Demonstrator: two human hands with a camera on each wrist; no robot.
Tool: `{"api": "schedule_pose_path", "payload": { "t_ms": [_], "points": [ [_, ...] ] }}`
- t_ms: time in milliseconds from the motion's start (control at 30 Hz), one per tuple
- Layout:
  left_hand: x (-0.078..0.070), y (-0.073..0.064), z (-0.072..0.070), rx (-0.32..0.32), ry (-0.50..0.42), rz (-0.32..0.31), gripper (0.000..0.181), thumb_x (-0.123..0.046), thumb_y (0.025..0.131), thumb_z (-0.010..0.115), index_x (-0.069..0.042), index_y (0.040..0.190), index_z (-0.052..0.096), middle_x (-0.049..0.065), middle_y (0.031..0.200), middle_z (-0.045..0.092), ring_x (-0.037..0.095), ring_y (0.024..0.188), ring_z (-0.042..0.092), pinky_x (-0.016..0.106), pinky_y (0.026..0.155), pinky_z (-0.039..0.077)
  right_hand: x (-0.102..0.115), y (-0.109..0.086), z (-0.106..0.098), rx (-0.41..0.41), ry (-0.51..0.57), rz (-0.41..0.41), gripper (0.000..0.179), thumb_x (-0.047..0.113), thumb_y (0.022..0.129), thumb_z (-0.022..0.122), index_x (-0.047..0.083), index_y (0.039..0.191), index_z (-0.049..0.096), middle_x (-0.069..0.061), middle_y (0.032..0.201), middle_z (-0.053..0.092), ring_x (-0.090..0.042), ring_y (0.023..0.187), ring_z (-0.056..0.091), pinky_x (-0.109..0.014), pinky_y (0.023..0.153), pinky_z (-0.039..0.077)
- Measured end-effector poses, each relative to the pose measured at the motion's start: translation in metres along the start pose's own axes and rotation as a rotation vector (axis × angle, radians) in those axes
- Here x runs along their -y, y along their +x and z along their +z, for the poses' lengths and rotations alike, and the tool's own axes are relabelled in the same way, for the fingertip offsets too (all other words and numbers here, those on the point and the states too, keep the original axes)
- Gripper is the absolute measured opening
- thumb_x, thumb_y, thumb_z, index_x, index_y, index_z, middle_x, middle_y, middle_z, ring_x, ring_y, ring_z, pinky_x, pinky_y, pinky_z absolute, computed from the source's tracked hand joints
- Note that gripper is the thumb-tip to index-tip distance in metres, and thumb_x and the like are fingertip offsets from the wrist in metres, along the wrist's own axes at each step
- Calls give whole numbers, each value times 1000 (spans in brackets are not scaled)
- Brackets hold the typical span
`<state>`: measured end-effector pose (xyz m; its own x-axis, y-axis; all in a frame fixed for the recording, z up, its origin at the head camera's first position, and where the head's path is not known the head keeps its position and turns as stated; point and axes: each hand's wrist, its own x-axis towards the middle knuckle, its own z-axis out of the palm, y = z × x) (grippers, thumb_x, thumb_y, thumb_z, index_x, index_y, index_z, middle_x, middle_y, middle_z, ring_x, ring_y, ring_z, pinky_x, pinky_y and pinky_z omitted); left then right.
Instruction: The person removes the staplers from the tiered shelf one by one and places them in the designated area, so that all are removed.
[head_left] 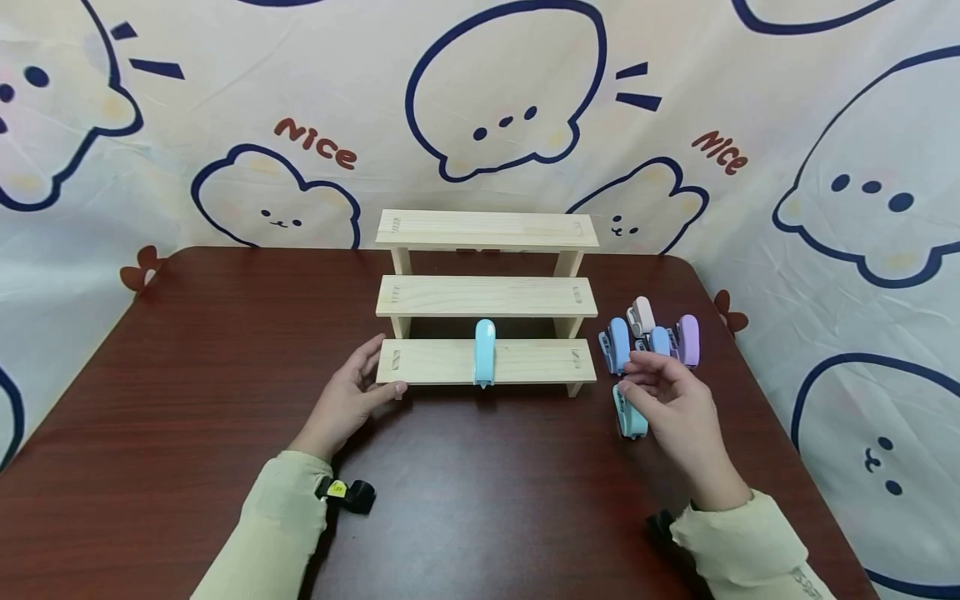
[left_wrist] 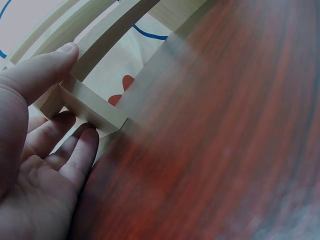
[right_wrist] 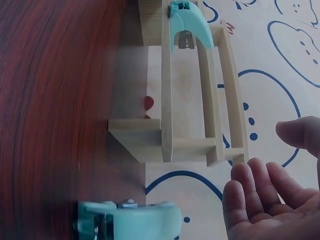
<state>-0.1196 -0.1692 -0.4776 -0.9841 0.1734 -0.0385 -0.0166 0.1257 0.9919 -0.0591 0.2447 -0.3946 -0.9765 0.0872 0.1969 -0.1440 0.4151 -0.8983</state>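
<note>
A three-step wooden rack stands on the table. My left hand grips the left end of its lowest step; in the left wrist view the thumb lies on the board and the fingers curl beside the leg. A teal stapler lies across the middle of that step. Nothing is held in my right hand, which hovers above a second teal stapler on the table. In the right wrist view its thumb and loosely bent fingers are apart, with this stapler off to the side.
Right of the rack, beyond my right hand, sit a blue stapler, another blue one, a purple stapler and a pale pinkish one. Behind the dark wood table hangs a printed cloth.
</note>
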Motion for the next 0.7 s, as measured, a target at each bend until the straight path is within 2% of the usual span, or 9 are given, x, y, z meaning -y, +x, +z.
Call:
{"api": "schedule_pose_path", "payload": {
  "t_ms": [300, 500, 700],
  "points": [
    [0, 0, 0, 2, 9, 3, 91, -6, 89, 77, -6, 160, 20, 13, 155, 42, 28, 130, 49, 19, 84, 53, -2, 5, 12, 25, 16, -2, 33, 6, 93, 71, -3, 124, 62, -16, 112, 66, -8, 95, 64, -16, 80, 53],
    [0, 0, 0, 3, 5, 1, 91, -6, 88, 77, -6, 160, 20, 13, 156, 42, 28, 130, 48, 19, 84, 53, 0, 7, 20, 49, 21, 13, 34, 5, 93, 71, -3, 125, 62, -19, 114, 67, -9, 94, 64, -17, 80, 53],
    [1, 0, 0, 2, 1, 3, 91, -6, 88, 77, -6, 160, 21, 13, 155, 42, 25, 129, 50, 19, 84, 53, 2, 9, 30, 73, 74, 29, 36, 3, 91, 72, -5, 125, 62, -25, 116, 65, -10, 95, 63, -17, 81, 52]
  ]
}}
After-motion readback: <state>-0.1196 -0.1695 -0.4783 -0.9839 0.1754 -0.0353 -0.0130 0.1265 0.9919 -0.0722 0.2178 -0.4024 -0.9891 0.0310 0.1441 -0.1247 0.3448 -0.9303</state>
